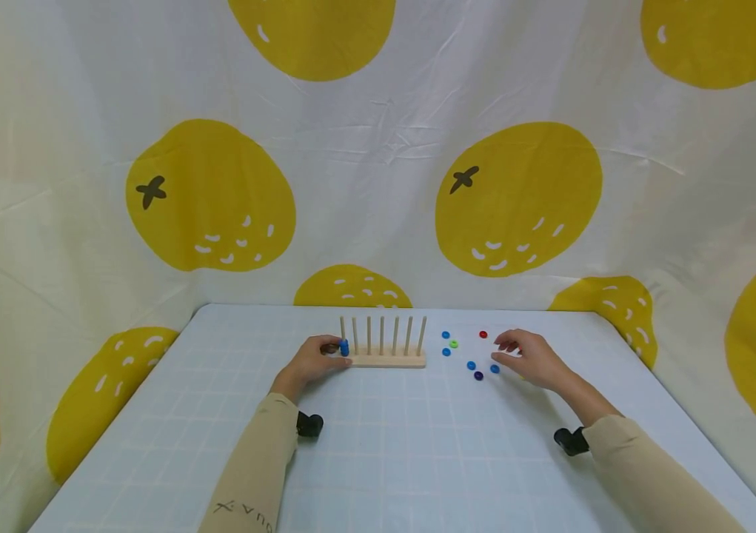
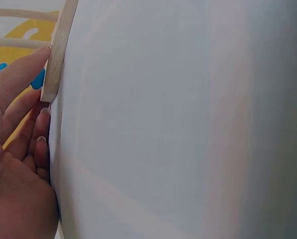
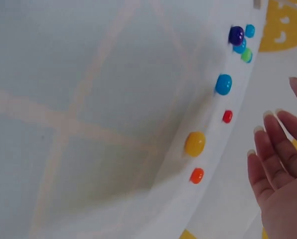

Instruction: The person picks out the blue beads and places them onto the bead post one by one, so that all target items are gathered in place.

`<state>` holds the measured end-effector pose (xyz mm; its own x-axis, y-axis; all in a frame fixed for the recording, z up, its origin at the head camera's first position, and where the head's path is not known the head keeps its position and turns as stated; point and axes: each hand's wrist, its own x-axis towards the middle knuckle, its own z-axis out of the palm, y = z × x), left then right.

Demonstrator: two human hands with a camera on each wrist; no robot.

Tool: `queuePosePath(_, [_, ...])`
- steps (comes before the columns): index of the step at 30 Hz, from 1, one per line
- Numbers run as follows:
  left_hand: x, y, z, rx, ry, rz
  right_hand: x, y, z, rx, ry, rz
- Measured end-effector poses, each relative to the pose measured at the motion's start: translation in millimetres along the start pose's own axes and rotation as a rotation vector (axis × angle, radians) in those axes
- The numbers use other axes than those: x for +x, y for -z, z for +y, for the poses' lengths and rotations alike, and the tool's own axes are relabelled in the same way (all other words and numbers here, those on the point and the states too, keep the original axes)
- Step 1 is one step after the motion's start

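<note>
My left hand [image 1: 311, 359] grips the left end of a wooden peg rack [image 1: 387, 361], thumb along the front and fingers behind it. Several blue beads [image 1: 344, 348] are stacked low on its leftmost peg; the other upright pegs are bare. To the right, my right hand [image 1: 532, 359] hovers over the table with relaxed fingers and thumb apart, holding nothing. Nearest its fingertips lies a blue bead [image 1: 494, 369]. A dark purple bead [image 1: 478, 376] and a red bead [image 1: 483, 334] are close by. The right wrist view adds a yellow bead [image 3: 195, 144] and an orange bead [image 3: 197, 175].
Between the rack and the right hand, a green bead [image 1: 454, 344] lies among several blue beads. A pale checked cloth [image 1: 378, 459] covers the table. Behind it hangs a white curtain [image 1: 364, 185] with yellow fruit prints.
</note>
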<state>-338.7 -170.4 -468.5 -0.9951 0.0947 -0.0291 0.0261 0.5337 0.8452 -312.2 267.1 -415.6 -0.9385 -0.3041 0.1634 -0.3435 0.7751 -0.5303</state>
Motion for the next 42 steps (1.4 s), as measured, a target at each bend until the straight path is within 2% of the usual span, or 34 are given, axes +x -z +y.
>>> queuePosePath(8, [0.3,-1.1,-0.9,0.014,-0.005,0.008,-0.6,1.2,18.1,0.010,-0.073,-0.057])
queuePosePath(19, [4.1,-0.6,-3.5,-0.001,0.000,0.002,3.4,-3.9,27.9,0.066,-0.135,-0.144])
queuePosePath(24, [4.1,-0.4,-3.1,0.005,0.005,0.002,7.8,-10.3,33.4,0.035,-0.158,-0.192])
queuePosePath(34, [5.4,-2.0,-3.1,0.010,0.008,0.002,11.8,-14.8,32.3,0.023,-0.177,-0.202])
queuePosePath(42, [6.2,-2.8,-4.8,0.010,0.007,0.004,11.4,-14.6,28.0,0.018,-0.156,-0.202])
